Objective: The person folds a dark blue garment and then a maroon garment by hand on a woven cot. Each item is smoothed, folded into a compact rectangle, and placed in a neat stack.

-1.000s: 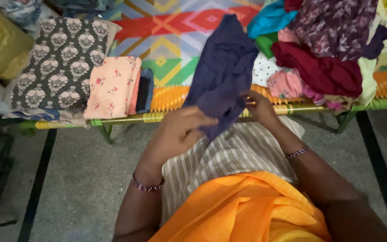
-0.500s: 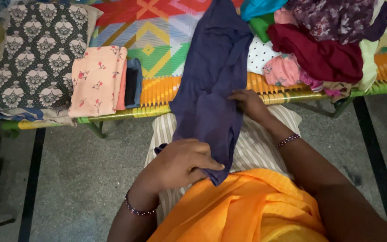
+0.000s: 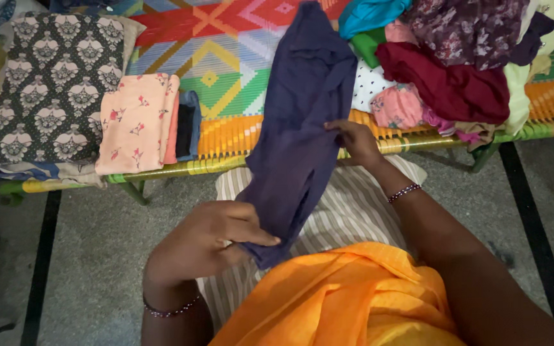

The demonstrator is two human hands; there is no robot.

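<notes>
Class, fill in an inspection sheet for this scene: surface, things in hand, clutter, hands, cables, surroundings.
Surface: woven cot with colourful pattern.
Things in hand: dark blue cloth, stretched from cot to lap.
Clutter: heap of loose clothes at right; folded peach cloth and patterned cushion at left.
Hands: left hand pinches the cloth's near end; right hand grips its edge by the cot rail.
Cables: nothing seen.
Surroundings: grey floor.

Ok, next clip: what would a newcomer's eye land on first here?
First, the long dark blue garment stretched from the bright woven cot down over the person's lap, its near end pinched in the left hand and its right edge held by the right hand. Then the heap of unfolded clothes at upper right, against the folded peach floral cloth on the left.
</notes>
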